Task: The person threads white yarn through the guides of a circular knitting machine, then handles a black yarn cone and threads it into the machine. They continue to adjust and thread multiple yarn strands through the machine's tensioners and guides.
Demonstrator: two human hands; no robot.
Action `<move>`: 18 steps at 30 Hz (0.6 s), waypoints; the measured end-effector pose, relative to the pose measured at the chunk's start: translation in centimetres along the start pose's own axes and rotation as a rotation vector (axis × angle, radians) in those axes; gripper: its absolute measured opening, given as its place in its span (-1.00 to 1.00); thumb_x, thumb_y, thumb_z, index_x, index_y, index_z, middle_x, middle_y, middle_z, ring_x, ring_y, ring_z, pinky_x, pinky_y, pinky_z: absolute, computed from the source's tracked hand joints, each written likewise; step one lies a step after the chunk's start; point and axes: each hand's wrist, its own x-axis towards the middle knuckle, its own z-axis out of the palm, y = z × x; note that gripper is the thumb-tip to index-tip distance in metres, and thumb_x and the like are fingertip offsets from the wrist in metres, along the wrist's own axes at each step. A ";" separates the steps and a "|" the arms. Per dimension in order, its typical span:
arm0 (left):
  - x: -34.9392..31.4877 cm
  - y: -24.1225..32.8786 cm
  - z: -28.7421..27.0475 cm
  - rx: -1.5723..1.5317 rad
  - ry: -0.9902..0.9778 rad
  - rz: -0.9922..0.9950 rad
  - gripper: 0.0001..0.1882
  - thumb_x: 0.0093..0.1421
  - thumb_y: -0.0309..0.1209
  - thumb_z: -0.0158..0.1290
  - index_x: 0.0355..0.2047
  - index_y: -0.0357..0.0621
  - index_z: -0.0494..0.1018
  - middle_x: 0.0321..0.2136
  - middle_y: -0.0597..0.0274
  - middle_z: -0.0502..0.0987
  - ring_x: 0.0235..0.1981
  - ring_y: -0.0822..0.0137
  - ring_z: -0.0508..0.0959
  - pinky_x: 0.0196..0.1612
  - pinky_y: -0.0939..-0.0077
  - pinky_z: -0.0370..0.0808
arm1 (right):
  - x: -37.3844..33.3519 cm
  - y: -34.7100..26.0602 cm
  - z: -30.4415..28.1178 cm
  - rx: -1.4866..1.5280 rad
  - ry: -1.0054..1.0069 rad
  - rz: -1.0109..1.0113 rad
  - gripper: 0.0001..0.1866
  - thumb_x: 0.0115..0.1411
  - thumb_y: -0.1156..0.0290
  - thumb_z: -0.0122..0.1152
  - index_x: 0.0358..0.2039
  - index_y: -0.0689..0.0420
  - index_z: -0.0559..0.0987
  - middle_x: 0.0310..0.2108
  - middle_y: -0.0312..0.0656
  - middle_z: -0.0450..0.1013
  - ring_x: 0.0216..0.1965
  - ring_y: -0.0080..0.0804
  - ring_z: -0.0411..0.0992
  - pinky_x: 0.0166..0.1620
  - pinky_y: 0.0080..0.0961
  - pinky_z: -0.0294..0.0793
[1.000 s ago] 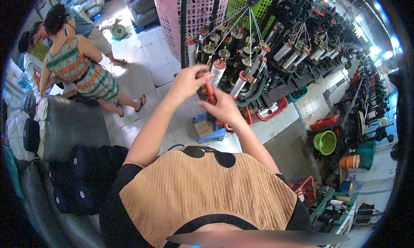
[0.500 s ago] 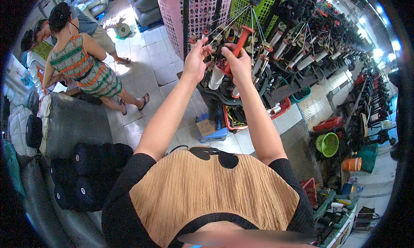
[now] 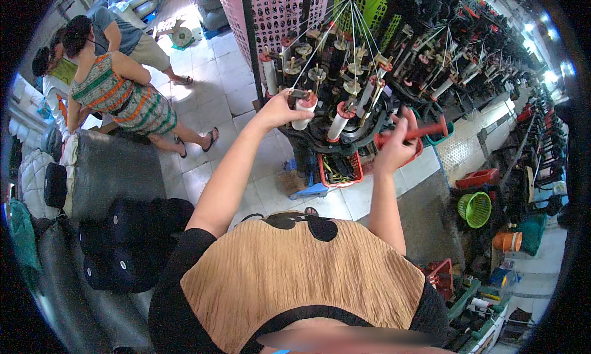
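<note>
A braiding machine [image 3: 351, 146] with upright thread bobbins on a round bed stands in front of me. My left hand [image 3: 277, 113] is at its near left edge, thumb and fingers closed around a red-topped bobbin of white thread [image 3: 300, 121]. Just right of it stands another white bobbin [image 3: 337, 127], untouched. Off the machine's right side, my right hand [image 3: 397, 146] grips a bare red bobbin [image 3: 422, 132], held roughly level and slightly blurred. White threads rise from the bobbins to a point above the bed.
Below the machine sit a red basket [image 3: 342, 183] and a blue stool [image 3: 311, 190]. Tall pink [image 3: 277, 15] and green baskets stand behind. More braiding machines [image 3: 443, 77] run off to the right. Several people [image 3: 117, 83] stand at the left beside large dark sacks [image 3: 117, 175].
My right hand has carried the red bobbin from above the machine to the right and nearer me. My left hand has come down onto the white bobbin at the left edge.
</note>
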 end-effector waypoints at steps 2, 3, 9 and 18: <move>0.2 -0.6 -0.4 -0.038 -0.084 0.021 -0.36 0.02 -0.37 0.37 0.10 -0.19 0.37 0.01 0.21 0.52 0.02 0.42 0.48 0.11 0.46 0.39 | 3.2 6.8 -4.5 -0.159 0.157 0.114 -0.66 0.30 0.24 0.14 -0.03 0.18 0.57 -0.26 -0.20 0.56 -0.43 -0.52 0.44 -0.38 -0.50 0.44; 0.4 -1.0 -0.9 -0.059 -0.110 0.026 -0.35 0.01 -0.37 0.37 0.10 -0.19 0.36 0.01 0.21 0.51 0.01 0.42 0.48 0.11 0.46 0.39 | 4.4 11.0 -6.6 -0.356 0.189 0.201 -0.60 0.28 0.16 0.17 -0.04 0.22 0.56 -0.23 -0.15 0.56 -0.36 -0.43 0.48 -0.33 -0.42 0.48; -1.3 -4.0 -2.5 -0.188 -0.047 0.044 -0.26 0.09 -0.42 0.30 0.23 -0.22 0.20 0.12 0.15 0.40 0.17 0.29 0.38 0.23 0.35 0.30 | 8.8 34.0 -14.7 -0.656 -0.106 0.543 -0.40 0.15 -0.07 0.25 -0.12 0.27 0.58 -0.25 0.08 0.57 -0.25 -0.03 0.53 -0.13 -0.20 0.47; -8.7 -9.0 2.5 -0.257 0.368 -0.182 -0.53 0.28 -0.35 0.13 0.14 -0.27 0.34 0.07 0.12 0.48 0.15 0.29 0.43 0.21 0.43 0.33 | 12.0 34.4 -17.5 -0.330 -0.232 0.939 -0.54 0.21 0.12 0.16 -0.21 0.36 0.50 -0.37 -0.13 0.50 -0.40 -0.27 0.51 -0.33 -0.31 0.52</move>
